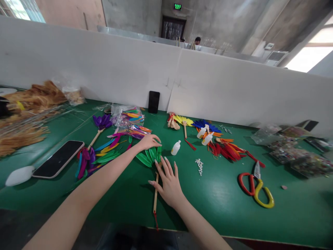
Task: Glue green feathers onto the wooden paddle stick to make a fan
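On the green table lies a hand fan of green feathers (147,159) with a pale wooden handle (156,194) and a red tassel (156,222) at its lower end. My left hand (149,141) reaches across the top of the fan, its bent fingers closed at the tip of a green feather (159,152). Its thumb is mostly hidden. My right hand (170,185) lies open with spread fingers over the base of the feathers, where they meet the handle, and partly covers that joint. A small white glue bottle (176,148) stands just right of the fan.
Loose coloured feathers (108,151), a purple fan (102,121) and a phone (59,159) lie left. Rightward are white beads (199,167), red feathers (230,151), scissors (256,185) and yellow (182,120) and blue fans (203,124). A white partition (125,69) stands behind.
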### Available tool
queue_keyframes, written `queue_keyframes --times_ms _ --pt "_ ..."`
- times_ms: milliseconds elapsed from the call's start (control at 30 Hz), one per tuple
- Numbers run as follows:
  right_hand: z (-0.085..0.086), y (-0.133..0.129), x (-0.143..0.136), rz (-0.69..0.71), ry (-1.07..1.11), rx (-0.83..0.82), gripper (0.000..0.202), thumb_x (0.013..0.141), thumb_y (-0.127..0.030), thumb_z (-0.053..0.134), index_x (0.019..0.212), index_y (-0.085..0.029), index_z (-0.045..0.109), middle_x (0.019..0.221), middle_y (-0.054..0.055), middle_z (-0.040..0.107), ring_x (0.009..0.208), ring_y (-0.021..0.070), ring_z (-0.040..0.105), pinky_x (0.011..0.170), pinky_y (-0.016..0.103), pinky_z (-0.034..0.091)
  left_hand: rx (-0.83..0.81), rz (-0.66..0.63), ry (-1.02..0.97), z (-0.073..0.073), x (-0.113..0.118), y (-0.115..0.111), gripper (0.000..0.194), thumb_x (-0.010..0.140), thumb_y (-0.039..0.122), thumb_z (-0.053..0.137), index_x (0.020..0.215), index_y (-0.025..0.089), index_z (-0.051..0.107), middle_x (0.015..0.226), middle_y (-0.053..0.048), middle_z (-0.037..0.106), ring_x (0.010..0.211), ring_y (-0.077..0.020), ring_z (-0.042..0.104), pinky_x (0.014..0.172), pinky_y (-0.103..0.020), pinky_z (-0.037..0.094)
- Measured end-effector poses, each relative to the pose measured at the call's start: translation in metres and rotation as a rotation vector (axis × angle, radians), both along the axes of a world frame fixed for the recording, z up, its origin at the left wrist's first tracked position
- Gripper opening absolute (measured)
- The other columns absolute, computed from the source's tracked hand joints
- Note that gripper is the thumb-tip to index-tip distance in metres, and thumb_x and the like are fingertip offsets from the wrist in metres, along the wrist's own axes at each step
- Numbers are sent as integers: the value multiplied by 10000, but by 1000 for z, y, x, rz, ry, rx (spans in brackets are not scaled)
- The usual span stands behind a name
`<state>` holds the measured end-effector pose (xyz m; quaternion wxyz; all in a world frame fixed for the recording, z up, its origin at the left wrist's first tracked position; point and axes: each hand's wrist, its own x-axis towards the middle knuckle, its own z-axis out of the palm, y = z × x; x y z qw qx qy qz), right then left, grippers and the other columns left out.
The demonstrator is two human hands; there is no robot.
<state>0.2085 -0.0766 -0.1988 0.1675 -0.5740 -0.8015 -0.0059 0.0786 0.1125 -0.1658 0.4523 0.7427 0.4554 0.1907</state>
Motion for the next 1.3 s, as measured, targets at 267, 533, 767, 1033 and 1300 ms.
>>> queue_keyframes --times_ms 267,533,767,1033,1300 --pt "0 0 0 3 1 -1 674 894 -607 317 1446 -224 264 1528 70 208 1396 272 184 1097 556 168 49 -23 -10 10 4 -4 252 608 286 740 806 154 656 627 -23 705 635 -188 661 542 -236 448" --pt "-1 0 0 5 8 12 674 896 -603 319 1446 -218 263 1527 68 210 1396 273 185 1099 557 166 85 -13 -6 12 0 -7 221 636 267 713 813 152 648 684 -51 722 656 -209 676 554 -254 468" --pt "-1 -1 0 3 17 -16 665 899 -604 304 1447 -230 260 1532 61 193 1399 272 173 1103 559 149 120 10 10 20 0 -10 176 655 243 695 802 160 644 676 -39 714 670 -205 679 582 -256 475" --pt "-1 0 0 10 12 -25 661 904 -594 308 1449 -224 254 1533 65 188 1400 272 169 1102 562 147 148 27 68 11 0 -7 130 653 222 677 760 155 646 669 -44 712 630 -201 667 555 -253 459" --pt "-3 0 0 12 29 0 663 899 -584 341 1449 -224 254 1525 71 218 1393 282 194 1097 564 161 146 14 74 8 3 -8 199 629 292 721 750 149 653 657 -43 716 650 -199 672 594 -254 472"
